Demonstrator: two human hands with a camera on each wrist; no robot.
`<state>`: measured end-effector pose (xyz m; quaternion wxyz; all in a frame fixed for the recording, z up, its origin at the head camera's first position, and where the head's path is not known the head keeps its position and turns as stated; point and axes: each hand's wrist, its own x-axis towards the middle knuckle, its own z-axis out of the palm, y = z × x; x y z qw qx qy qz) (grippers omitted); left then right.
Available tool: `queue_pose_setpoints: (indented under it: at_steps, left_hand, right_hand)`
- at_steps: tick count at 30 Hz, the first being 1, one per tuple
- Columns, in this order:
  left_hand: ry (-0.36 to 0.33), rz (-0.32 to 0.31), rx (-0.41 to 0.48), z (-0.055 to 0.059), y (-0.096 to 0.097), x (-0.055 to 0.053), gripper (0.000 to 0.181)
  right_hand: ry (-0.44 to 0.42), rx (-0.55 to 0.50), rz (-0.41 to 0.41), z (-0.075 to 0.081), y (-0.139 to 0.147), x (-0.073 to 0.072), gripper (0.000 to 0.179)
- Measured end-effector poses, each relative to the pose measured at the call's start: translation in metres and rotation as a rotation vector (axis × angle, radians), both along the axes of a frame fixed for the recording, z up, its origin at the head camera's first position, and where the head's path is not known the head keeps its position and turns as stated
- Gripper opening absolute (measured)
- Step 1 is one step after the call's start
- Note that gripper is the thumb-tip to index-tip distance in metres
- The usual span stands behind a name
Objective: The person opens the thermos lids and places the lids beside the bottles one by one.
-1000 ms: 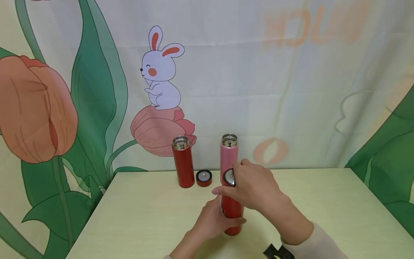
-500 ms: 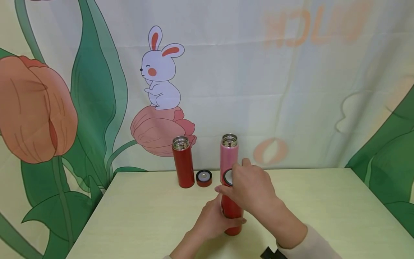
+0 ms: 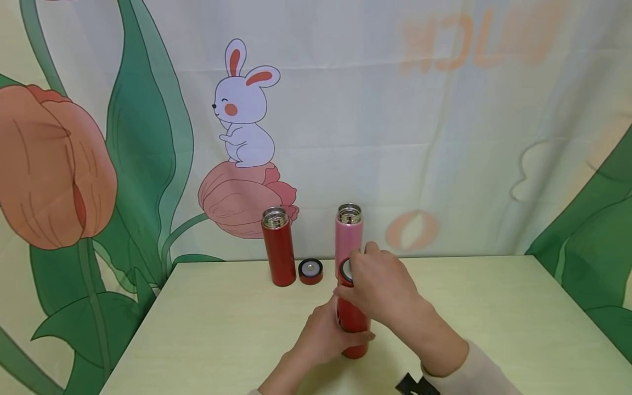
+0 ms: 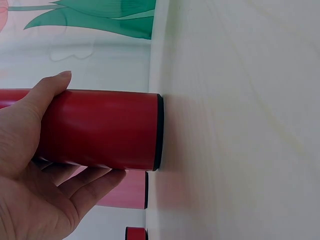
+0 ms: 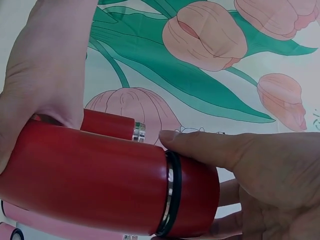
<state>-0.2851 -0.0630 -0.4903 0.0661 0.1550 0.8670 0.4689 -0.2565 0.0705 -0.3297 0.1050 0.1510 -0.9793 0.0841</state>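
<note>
A red thermos (image 3: 353, 315) stands upright on the table, with my left hand (image 3: 323, 332) wrapped round its body. In the left wrist view, the left hand's thumb and fingers curl round the bottle from both sides, close to its black base. My right hand (image 3: 387, 282) grips the bottle's red lid (image 5: 199, 192) from above, its thumb along the side in the right wrist view. Between lid and body, a black ring and a thin silver band show. Most of the lid's top is hidden by the right hand in the head view.
Behind the held bottle stands a pink thermos (image 3: 348, 236) without a lid. To the left is another uncapped red thermos (image 3: 280, 252), with a red lid (image 3: 310, 271) lying inside up beside it. A printed curtain (image 3: 345, 120) hangs behind the table (image 3: 222, 329).
The right hand has turned a little on the lid, its wrist shifting left and its fingers covering more of the top. The left hand and the bottle stay in place.
</note>
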Motion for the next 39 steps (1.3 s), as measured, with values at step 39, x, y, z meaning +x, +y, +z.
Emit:
queue_pose_setpoints:
  at_steps: [39]
  left_hand:
    - [-0.047, -0.030, 0.065, 0.002, 0.000, -0.001, 0.077]
  right_hand:
    - [-0.327, -0.165, 0.300, 0.012, 0.029, -0.016, 0.061]
